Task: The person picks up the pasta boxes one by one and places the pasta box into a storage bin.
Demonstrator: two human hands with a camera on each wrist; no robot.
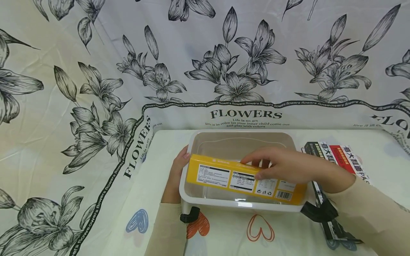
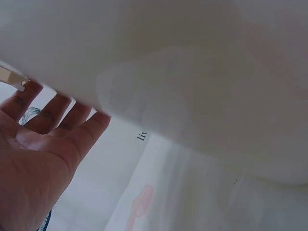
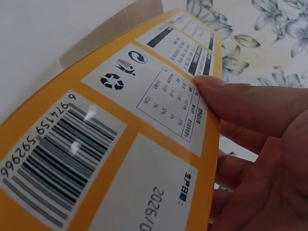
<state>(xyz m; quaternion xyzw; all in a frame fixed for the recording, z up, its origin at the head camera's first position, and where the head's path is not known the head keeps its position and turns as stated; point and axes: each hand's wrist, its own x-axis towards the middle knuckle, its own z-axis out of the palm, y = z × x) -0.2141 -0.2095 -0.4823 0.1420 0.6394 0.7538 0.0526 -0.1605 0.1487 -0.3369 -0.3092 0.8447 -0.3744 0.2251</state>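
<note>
A long yellow carton [image 1: 243, 164], with white label panels and a barcode, lies at a slant across the opening of a white plastic storage bin [image 1: 217, 202]. My right hand [image 1: 282, 165] pinches the carton along its far edge. In the right wrist view the thumb [image 3: 255, 106] presses on the printed side, while the other fingers go behind the carton. At the bin's left side, my left hand [image 1: 177, 170] holds the wall near the rim. The left wrist view shows its bent fingers [image 2: 82, 130] against the pale wall; its thumb is hidden there.
Right of the bin lie packages [image 1: 342, 160] in black, white and red with Chinese print, partly under the right forearm. A dark glossy wrapper [image 1: 333, 231] lies nearer. A flower-printed cloth [image 1: 250, 71] hangs behind the heart-patterned table cover [image 1: 230, 234].
</note>
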